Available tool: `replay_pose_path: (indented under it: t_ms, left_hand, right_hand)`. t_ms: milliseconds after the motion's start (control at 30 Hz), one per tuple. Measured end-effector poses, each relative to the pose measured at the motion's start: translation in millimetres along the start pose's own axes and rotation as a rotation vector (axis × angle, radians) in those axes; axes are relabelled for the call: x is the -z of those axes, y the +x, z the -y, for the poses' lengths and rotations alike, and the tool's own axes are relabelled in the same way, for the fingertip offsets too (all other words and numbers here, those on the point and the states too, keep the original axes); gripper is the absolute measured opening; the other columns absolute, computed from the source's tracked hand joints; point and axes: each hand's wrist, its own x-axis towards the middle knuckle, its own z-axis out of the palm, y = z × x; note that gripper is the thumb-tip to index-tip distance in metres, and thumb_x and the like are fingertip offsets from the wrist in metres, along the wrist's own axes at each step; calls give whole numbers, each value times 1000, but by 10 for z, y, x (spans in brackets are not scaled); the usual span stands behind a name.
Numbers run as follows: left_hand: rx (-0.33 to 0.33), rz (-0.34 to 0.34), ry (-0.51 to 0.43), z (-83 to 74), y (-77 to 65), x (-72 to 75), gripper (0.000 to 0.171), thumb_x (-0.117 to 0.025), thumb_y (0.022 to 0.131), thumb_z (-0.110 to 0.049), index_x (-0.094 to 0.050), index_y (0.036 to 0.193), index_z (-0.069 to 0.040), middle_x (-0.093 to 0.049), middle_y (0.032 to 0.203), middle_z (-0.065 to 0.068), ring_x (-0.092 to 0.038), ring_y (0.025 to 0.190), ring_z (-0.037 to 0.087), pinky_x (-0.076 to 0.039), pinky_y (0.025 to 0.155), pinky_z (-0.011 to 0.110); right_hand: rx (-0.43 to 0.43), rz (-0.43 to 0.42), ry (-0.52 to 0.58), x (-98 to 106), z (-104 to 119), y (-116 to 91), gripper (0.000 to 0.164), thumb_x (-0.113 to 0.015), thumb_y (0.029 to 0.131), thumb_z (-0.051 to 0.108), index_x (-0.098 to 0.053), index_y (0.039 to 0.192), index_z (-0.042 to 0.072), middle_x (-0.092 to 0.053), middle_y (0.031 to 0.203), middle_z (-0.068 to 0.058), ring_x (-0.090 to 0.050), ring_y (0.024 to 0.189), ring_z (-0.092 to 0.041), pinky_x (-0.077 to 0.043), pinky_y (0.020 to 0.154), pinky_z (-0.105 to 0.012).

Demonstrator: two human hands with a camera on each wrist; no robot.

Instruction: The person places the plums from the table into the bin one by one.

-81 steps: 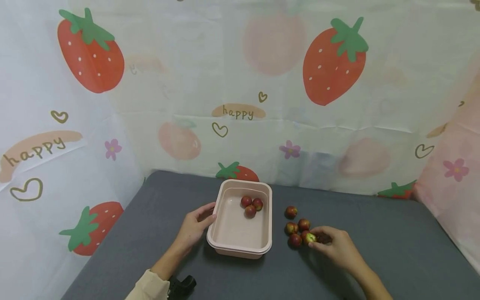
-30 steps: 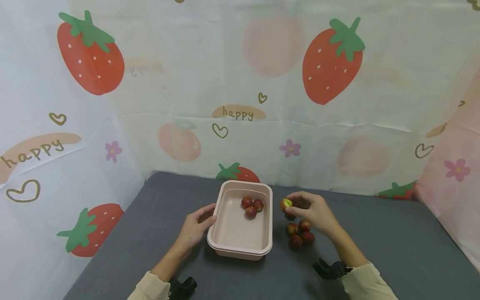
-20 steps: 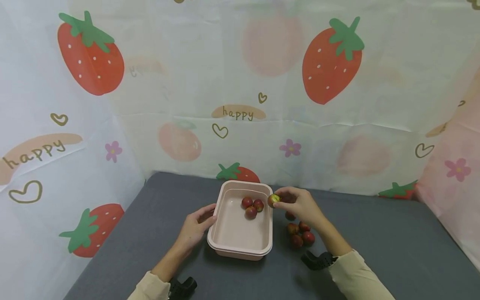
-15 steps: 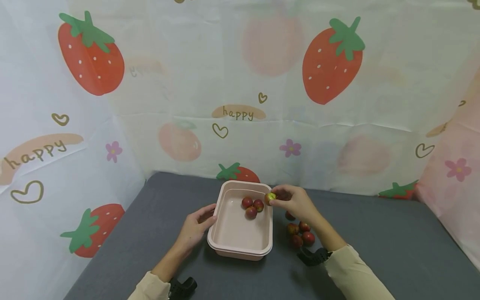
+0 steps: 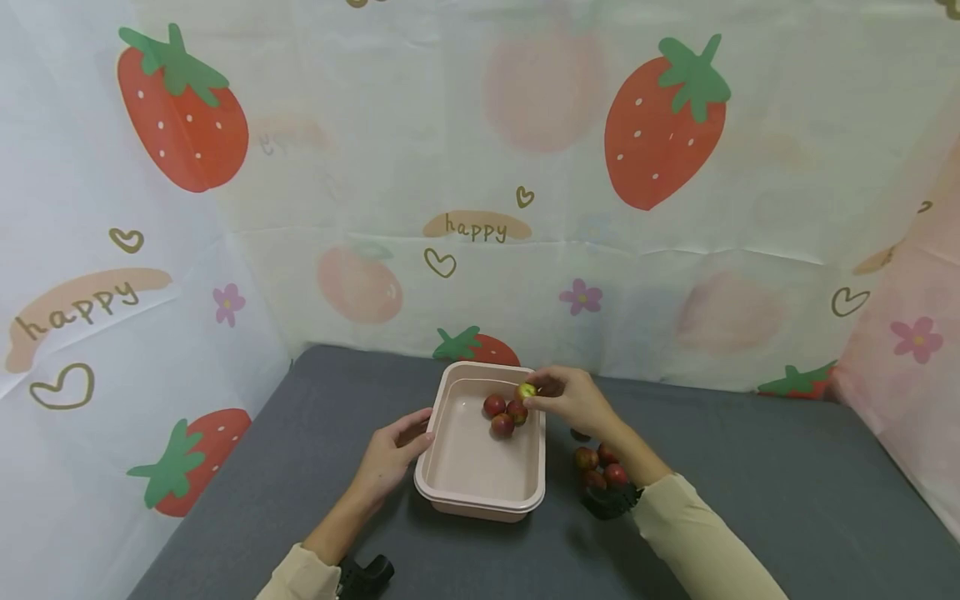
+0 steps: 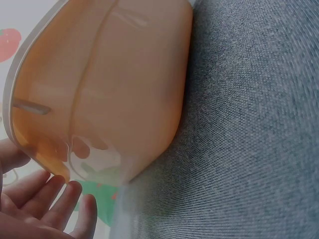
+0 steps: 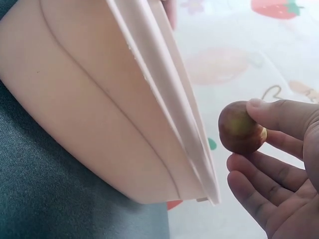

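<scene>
A pale pink plastic box point(image 5: 480, 479) stands on the table with several small red plums point(image 5: 502, 426) in its far right part. Over its right rim, my right hand point(image 5: 573, 400) pinches another plum point(image 7: 242, 128), red-brown with a yellow-green patch, between thumb and fingertips. That plum is held above those inside. At the box's left side, my left hand point(image 5: 386, 458) holds the rim, thumb at the edge and fingers point(image 6: 65, 204) along the outer wall. More plums point(image 5: 586, 458) lie on the table right of the box, partly hidden by the right wrist.
A dark grey cloth point(image 5: 750, 475) covers the table. White sheets point(image 5: 375, 167) printed with strawberries enclose it at the back and sides. Black wrist mounts point(image 5: 365, 575) sit by both sleeves.
My right hand has carried a plum from the loose group, past the far one, leftward over the box's right rim. The left hand and box have stayed put.
</scene>
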Motion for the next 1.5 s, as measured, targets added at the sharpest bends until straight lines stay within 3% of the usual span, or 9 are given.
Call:
replay_pose_path:
  t_ms: [1000,1500]
  left_hand:
    - [-2,0,-16,4,11,0,46,-64,95,-18,-55,137,-5,-61,133,18,-57,126,32,-45,105,48]
    - [4,2,-30,-9,0,-3,46,-64,95,-19,-54,137,-4,-60,134,18,-56,127,32,-45,105,48]
  right_hand:
    - [15,79,-45,-106,14,38,27,-77,83,18,-71,106,6,-72,96,-8,-67,84,-14,-56,74,-26]
    - [88,107,-186,-153,4,59,23,-77,82,15,-71,102,6,-73,94,-7,-66,82,-13,-55,71,-24]
